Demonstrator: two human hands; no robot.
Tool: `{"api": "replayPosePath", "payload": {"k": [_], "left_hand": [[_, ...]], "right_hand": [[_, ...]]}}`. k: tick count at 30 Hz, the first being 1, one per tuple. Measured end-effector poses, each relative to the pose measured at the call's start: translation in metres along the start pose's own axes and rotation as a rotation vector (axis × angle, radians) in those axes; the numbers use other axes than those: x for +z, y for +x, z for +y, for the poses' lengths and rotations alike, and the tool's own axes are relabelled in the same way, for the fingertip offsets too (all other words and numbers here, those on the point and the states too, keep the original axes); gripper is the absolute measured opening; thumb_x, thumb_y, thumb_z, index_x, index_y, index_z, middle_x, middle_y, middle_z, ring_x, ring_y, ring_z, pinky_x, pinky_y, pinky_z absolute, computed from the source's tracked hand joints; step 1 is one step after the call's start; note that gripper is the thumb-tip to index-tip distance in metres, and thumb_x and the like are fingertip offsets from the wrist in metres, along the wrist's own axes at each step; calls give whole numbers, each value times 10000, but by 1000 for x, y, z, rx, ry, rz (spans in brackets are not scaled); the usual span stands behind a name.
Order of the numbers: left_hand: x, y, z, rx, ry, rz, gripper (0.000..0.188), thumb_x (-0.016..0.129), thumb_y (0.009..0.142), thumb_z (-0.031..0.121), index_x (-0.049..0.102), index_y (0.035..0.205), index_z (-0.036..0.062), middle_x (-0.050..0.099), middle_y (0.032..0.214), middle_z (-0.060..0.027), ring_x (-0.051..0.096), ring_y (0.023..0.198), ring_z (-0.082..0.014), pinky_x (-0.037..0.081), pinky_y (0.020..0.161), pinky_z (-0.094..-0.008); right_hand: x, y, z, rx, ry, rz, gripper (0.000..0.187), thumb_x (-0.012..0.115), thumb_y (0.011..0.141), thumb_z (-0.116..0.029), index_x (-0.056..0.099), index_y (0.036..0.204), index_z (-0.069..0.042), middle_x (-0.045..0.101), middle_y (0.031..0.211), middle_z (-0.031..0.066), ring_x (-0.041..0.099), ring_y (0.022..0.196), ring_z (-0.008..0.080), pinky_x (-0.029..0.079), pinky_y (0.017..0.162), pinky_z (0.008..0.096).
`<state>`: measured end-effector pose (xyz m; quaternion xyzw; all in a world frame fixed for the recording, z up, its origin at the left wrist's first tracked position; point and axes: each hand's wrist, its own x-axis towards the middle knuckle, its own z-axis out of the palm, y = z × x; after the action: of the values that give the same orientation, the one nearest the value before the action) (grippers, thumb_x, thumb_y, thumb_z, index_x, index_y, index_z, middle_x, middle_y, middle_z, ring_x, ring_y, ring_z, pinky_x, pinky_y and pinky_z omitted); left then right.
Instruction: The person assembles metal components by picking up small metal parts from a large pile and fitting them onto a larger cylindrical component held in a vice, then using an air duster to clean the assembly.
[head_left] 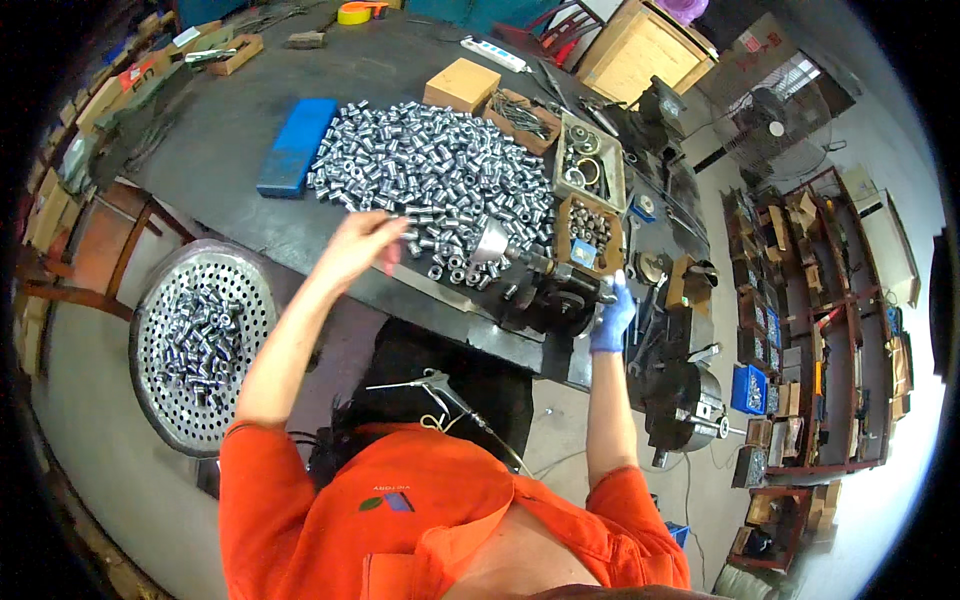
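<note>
The bare left hand (362, 243) reaches to the near edge of the sleeve pile (440, 175) on the bench (230, 140), fingers curled; whether it grips a sleeve cannot be told. The gloved right hand (612, 318) closes on the dark machine (560, 295), apparently steadying it. A perforated tray (200, 345) holds more sleeves.

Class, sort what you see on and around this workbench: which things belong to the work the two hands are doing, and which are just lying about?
In use:
- left hand, bare, at the heap of small metal cylinders
- right hand, blue-gloved, at the dark machine
- perforated round tray holding more cylinders

Lying about:
- blue flat box
- yellow tape roll
- white power strip
- cardboard box
</note>
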<state>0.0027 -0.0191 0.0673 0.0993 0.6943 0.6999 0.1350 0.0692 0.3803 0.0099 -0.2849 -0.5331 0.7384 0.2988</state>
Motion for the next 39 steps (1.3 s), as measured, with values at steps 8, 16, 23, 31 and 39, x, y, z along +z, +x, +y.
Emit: {"api": "replayPosePath", "payload": {"k": [8,16,23,31,39], "left_hand": [[-156,-137,-34,-68,426,589,267,582,815,201,539,645,-1,522,530,-38,488,446,-103,377,452,-243],[-167,-160,-24,10,1288,773,234,589,779,179,573,965,38,615,802,-168,602,751,-341,475,670,-404],[10,-19,-37,386,1114,158,207,569,773,213,569,923,71,612,817,-145,604,751,-330,468,656,-447],[33,39,-79,368,1289,100,161,564,723,186,537,832,70,609,721,-124,615,669,-302,470,575,-438],[21,21,-30,55,-123,-92,129,610,761,88,605,803,-33,596,687,-47,575,592,-92,460,554,-208]], "right_hand": [[21,-28,-80,-168,320,-218,205,551,872,-223,556,836,-21,476,585,-20,390,427,29,282,333,165],[-26,-88,-69,-249,248,-286,315,518,888,-277,561,932,31,521,606,32,363,426,48,300,353,178],[-50,-75,0,-4,290,-137,252,553,873,-271,561,840,-22,493,572,7,416,429,48,294,334,177],[-33,-64,6,-13,258,-131,230,566,867,-262,548,785,-48,492,567,-11,407,411,47,303,320,169],[-38,-65,9,12,290,-96,242,537,884,-285,557,811,-55,483,581,-16,418,441,54,300,325,172]]}}
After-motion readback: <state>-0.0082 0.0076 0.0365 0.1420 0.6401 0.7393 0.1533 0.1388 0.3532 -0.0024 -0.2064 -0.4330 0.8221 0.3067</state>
